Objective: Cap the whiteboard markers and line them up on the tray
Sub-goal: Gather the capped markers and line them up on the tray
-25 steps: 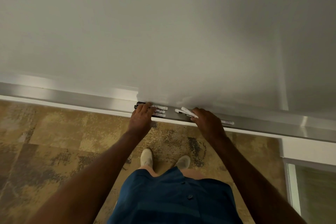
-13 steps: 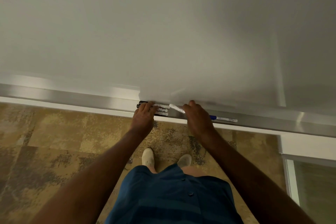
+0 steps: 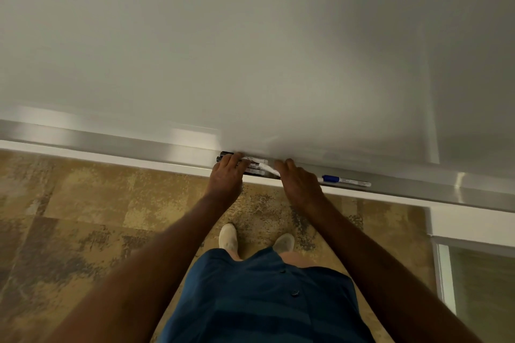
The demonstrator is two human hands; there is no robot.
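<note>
A silver tray (image 3: 133, 147) runs along the bottom of the whiteboard (image 3: 250, 50). Several black-capped markers (image 3: 257, 161) lie side by side on the tray, and my left hand (image 3: 227, 178) rests over their left part, fingers pressing them. My right hand (image 3: 299, 186) grips a white marker (image 3: 268, 169) that is tilted, its left end touching the group. A blue-capped marker (image 3: 345, 180) lies alone on the tray just right of my right hand. The caps of the markers under my hands are partly hidden.
Below the tray is brown patterned carpet (image 3: 83, 217), with my feet (image 3: 228, 237) and blue clothing in view. A white frame with a glass panel (image 3: 473, 273) stands at the lower right. The tray stretches on to the left and right.
My right hand has slid left along the tray with the white marker, up against the group. The blue-capped marker is now uncovered to its right. My left hand has stayed put.
</note>
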